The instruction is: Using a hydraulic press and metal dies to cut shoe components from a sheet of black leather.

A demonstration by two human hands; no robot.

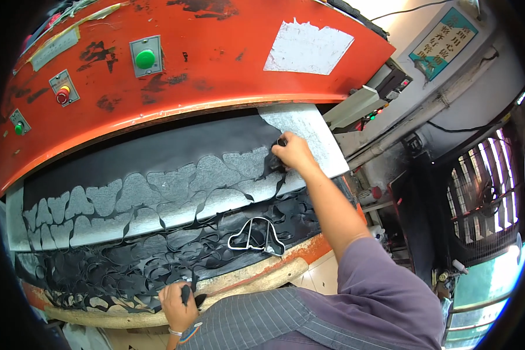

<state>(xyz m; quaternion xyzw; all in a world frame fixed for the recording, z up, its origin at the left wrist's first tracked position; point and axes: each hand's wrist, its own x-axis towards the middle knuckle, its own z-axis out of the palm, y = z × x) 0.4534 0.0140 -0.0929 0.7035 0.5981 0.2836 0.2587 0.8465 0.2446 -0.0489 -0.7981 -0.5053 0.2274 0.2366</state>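
Observation:
A black sheet (157,146) lies across the pale cutting board (309,125) of the press, its near part cut into a web of curved openings. My right hand (294,150) is closed on black material at the sheet's right end; whether this is a loose piece or the web's edge, I cannot tell. At the lower edge my left hand (179,304) is closed round a small black cut piece (186,294), close to the scraps. A metal cutting die (256,236) with a bent, hat-like outline lies on the black scraps (122,262) between both hands.
The orange press head (216,52) overhangs the board, with a green button (145,59) and a red stop button (63,95). A worn, padded rail (251,286) edges the scrap-covered ledge in front of me. At the far right stands a dark fan-like grille (490,192).

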